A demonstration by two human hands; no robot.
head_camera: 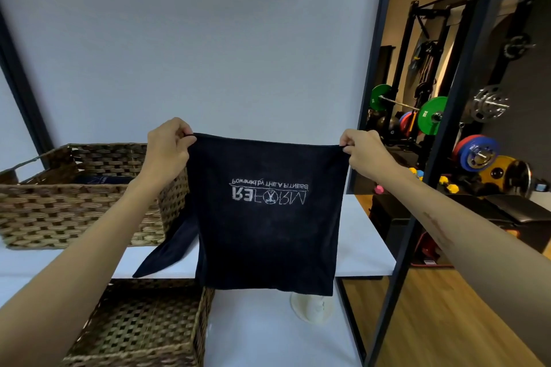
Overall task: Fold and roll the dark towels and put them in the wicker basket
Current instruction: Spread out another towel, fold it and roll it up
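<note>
Midway | left hand (168, 147) and right hand (362, 148) each pinch a top corner of a dark towel (268, 217), held up above the shelf (366, 244) | unfolded, unrolled | one towel seemingly already in the basket (83, 211) at left

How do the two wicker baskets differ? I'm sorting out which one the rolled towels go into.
The upper basket sits on the white shelf at the left; the lower basket sits one level below, nearer the camera. The upper basket already holds something dark with pale print; the lower basket shows only its woven bottom. Both are brown, rectangular woven wicker.
</note>
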